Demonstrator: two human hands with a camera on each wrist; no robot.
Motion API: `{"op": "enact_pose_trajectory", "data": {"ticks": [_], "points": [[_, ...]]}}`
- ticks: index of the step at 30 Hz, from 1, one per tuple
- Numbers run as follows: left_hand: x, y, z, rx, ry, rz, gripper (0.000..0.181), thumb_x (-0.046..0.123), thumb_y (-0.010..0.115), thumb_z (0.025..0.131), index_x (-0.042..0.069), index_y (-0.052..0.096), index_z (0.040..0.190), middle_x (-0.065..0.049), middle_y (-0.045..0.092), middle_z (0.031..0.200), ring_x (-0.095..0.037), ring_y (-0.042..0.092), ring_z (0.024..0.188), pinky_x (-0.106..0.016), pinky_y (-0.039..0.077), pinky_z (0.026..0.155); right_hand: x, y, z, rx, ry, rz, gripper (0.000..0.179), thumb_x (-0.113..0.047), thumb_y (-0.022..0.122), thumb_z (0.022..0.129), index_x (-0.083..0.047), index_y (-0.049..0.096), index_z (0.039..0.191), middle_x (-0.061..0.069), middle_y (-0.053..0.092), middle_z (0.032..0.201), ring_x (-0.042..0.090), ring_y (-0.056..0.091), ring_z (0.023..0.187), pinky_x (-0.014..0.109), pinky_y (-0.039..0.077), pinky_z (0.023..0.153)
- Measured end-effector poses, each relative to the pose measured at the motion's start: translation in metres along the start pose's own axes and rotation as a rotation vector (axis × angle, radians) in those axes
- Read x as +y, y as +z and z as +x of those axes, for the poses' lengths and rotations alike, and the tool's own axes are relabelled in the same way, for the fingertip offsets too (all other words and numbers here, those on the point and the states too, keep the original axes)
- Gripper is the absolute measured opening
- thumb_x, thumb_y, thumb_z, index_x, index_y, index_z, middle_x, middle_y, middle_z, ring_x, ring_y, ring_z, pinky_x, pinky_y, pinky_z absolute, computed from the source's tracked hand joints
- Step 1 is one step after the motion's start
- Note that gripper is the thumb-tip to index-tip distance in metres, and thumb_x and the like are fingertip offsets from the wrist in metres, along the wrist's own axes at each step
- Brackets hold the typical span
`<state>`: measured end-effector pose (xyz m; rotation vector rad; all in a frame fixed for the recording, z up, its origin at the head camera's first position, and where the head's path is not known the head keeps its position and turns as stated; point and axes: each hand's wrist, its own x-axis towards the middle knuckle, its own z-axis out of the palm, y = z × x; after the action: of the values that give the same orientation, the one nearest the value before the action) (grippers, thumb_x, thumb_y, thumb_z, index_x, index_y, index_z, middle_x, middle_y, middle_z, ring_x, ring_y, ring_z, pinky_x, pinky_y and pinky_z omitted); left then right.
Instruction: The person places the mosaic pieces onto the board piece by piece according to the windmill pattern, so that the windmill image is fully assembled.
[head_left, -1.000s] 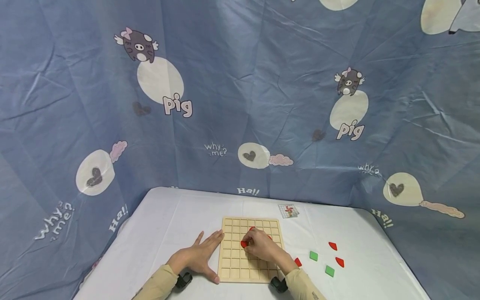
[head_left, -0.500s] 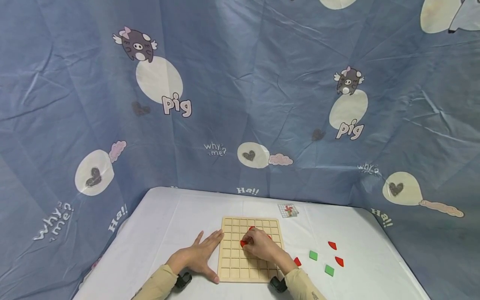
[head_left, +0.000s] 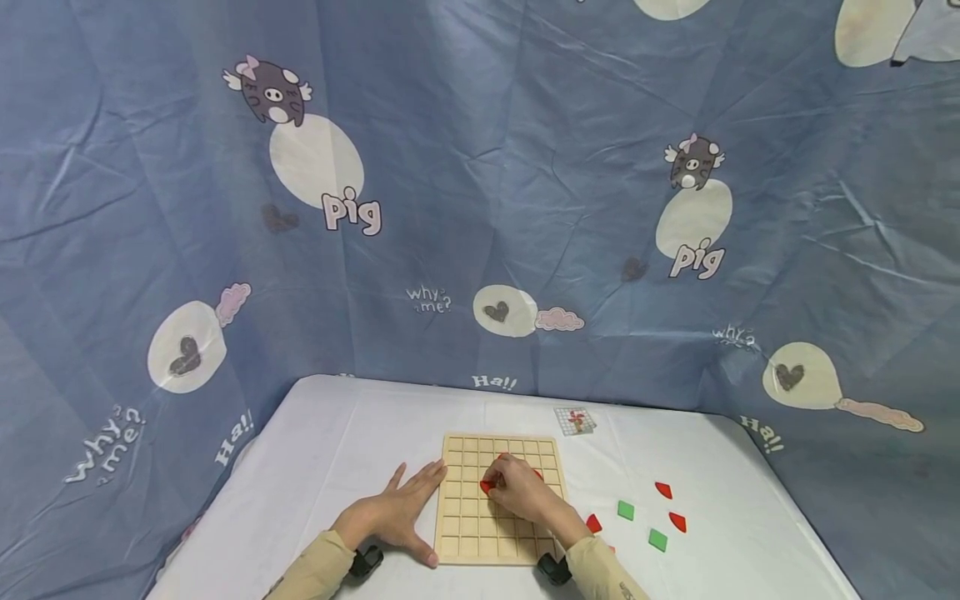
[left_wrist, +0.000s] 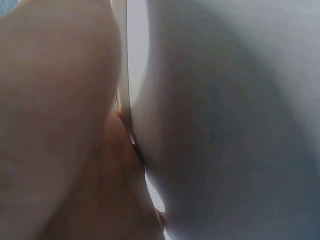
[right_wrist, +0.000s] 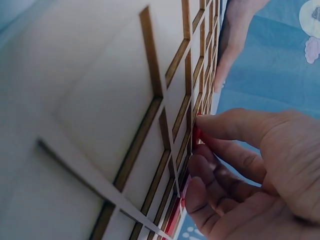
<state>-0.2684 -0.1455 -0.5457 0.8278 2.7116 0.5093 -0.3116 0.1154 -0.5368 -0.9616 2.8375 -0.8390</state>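
Note:
A pale wooden grid board (head_left: 459, 527) lies on the white table. Over its middle squares, my right hand (head_left: 522, 492) pinches a small red piece (head_left: 486, 487) between thumb and fingers, down at the grid. In the right wrist view the same red piece (right_wrist: 196, 134) shows at the fingertips, against the board's ridges; its full shape is hidden. Two more red pieces peek out on the board around that hand. My left hand (head_left: 393, 514) lies spread on the table, fingertips and thumb touching the board's left edge. The left wrist view shows mostly blurred hand (left_wrist: 55, 110).
Right of the board lie red rounded pieces (head_left: 678, 522) and green squares (head_left: 626, 510), with an orange-red sliver (head_left: 612, 549) by the right sleeve. A pattern card (head_left: 575, 420) lies behind the board. A blue printed cloth (head_left: 420, 208) hangs around the table.
My right hand stays at the same squares with the red piece, its fingers shifting only slightly. An orange-red sliver now shows beside the right sleeve. My left hand has not moved.

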Motion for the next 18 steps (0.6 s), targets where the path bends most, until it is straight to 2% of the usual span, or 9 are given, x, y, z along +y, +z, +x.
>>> {"op": "enact_pose_trajectory", "data": {"ticks": [10,18], "points": [[-0.0010,0.0017,0.0020,0.003,-0.022,0.008,0.139,0.075,0.074,0.056,0.003,0.009,0.155,-0.012,0.006,0.164,-0.030,0.008,0.151,-0.062,-0.002,0.119,0.0012,0.0017,0.0001,-0.007,0.012,0.016,0.015,-0.007,0.069,0.084,-0.007,0.068,0.099,0.001,0.060,0.095,0.004,0.051,0.079,0.017,0.048,0.066],[-0.0001,0.0014,0.0024,-0.003,-0.034,-0.003,0.139,0.076,0.074,0.055,0.004,0.009,0.155,-0.011,0.007,0.164,-0.029,0.007,0.151,-0.061,-0.003,0.120,0.0026,-0.0048,-0.0055,-0.015,0.020,0.061,0.018,-0.009,0.068,0.087,-0.006,0.067,0.104,0.001,0.062,0.098,0.007,0.058,0.085,0.019,0.053,0.072]]}}
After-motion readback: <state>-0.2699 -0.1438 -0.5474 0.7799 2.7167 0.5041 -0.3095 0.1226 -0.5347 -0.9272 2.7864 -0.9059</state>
